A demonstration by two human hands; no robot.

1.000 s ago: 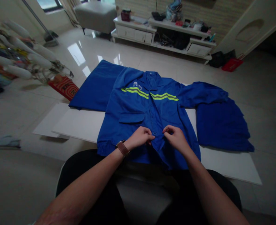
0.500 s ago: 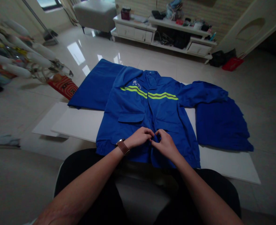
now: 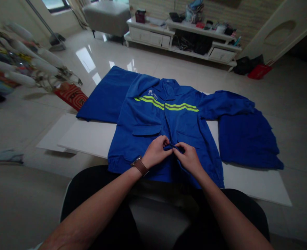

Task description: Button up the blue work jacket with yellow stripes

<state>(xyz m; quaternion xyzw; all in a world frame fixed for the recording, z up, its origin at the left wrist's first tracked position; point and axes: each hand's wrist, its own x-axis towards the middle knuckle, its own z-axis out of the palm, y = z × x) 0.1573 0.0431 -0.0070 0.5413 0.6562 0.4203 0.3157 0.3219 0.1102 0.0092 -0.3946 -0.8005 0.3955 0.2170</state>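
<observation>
A blue work jacket (image 3: 143, 114) with yellow-green reflective stripes lies front up, its collar pointing away from me. My left hand (image 3: 157, 151), with a brown-strapped watch (image 3: 140, 165) on the wrist, pinches one front edge low on the opening. Right beside it, my right hand (image 3: 188, 156) grips the opposite front edge between thumb and fingers. The cloth between my fingertips is slightly lifted. Any button or fastener there is too small to make out. Farther up, the front edges lie close together below the open collar.
Folded blue cloth (image 3: 103, 93) lies left of the jacket and another blue pile (image 3: 247, 142) lies right, on a white board (image 3: 88, 137). Beyond the tiled floor stands a white TV cabinet (image 3: 150, 36). A red patterned bag (image 3: 71, 96) stands at left.
My left hand has turned and shifted slightly up and right. Both hands now raise the jacket's front edges a little, and the lower right front flap is more folded.
</observation>
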